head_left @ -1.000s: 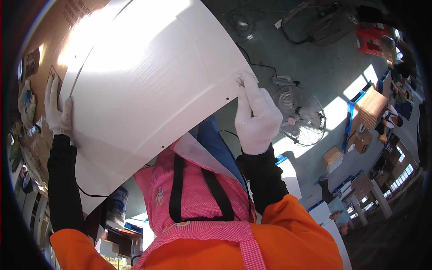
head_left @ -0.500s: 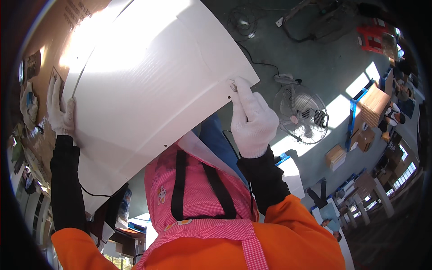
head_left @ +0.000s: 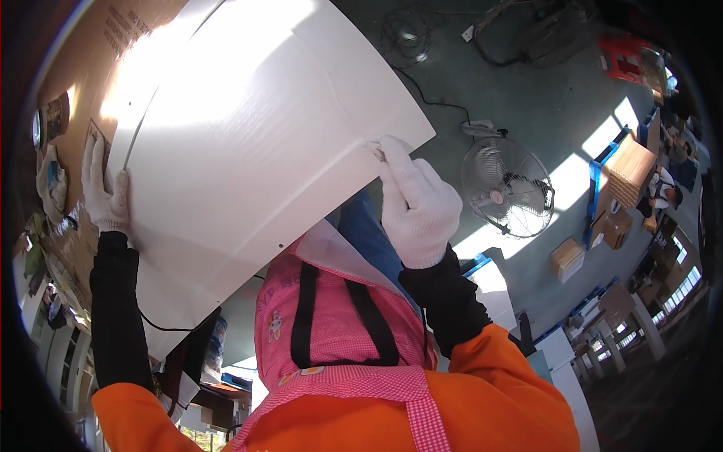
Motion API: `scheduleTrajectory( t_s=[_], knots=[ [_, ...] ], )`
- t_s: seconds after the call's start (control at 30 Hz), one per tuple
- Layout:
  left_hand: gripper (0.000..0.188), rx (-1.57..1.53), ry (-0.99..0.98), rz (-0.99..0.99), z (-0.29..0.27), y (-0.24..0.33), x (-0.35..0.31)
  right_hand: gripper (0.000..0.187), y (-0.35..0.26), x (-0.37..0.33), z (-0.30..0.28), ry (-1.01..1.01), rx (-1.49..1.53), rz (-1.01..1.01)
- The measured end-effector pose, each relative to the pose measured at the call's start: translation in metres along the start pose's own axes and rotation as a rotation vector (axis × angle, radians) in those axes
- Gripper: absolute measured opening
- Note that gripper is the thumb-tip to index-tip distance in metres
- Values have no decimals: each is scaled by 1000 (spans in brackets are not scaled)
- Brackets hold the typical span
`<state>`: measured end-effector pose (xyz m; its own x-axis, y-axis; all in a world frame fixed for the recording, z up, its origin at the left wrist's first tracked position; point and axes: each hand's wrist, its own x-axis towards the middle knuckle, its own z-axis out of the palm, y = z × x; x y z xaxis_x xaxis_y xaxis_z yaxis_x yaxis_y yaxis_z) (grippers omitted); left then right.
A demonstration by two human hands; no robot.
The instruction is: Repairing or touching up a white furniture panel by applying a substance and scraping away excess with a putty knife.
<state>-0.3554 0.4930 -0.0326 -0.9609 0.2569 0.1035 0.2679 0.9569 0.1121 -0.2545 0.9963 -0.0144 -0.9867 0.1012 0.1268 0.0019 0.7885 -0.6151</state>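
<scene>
Head view showed a broad white panel [head_left: 248, 166] stretched slantwise before the person, its left part over a brown cardboard surface [head_left: 86, 83] and its near edge just beyond a pink checked apron [head_left: 335, 331]. Bright sunlight washed out much of the panel's upper part. To the right, apart from the panel, was a round wire-caged fan [head_left: 497, 196]. The white-gloved right hand [head_left: 423, 207] reached over the near edge, close to the right corner, fingertips bunched at the panel's face around a small greyish patch; whether they pinched anything could not be told. The gloved left hand [head_left: 105, 192] lay at the left edge, fingers extended and thumb spread apart from them. A small dark hole [head_left: 281, 245] marked the near edge.
</scene>
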Motion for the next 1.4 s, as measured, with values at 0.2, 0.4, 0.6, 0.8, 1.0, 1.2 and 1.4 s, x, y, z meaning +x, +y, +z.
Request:
scheduleTrajectory(
  t_s=[0.2, 0.4, 0.6, 0.8, 1.0, 1.2, 1.4],
  knots=[
    [79, -21, -10, -3, -1, 1, 1, 49, 12, 14, -4, 84, -20, 40],
    [77, -2, -2, 11, -2, 1, 0, 45, 0, 9, -4, -6, 91, 20],
    [76, -15, -2, 3, -2, 3, -2, 35, 20, 36, -7, 166, 65, 27],
    [76, -35, 8, -7, -1, 3, 1, 44, 20, 35, -1, 171, -101, 13],
    [77, -37, 4, 7, 0, 3, 2, 38, 0, 20, 2, 48, -10, -66],
    [78, -25, 3, 4, -1, 2, 1, 42, 5, 20, 0, 45, 68, -47],
    [77, -37, -3, -21, -1, 2, 0, 46, 4, 29, -6, 44, -135, 62]
  ],
)
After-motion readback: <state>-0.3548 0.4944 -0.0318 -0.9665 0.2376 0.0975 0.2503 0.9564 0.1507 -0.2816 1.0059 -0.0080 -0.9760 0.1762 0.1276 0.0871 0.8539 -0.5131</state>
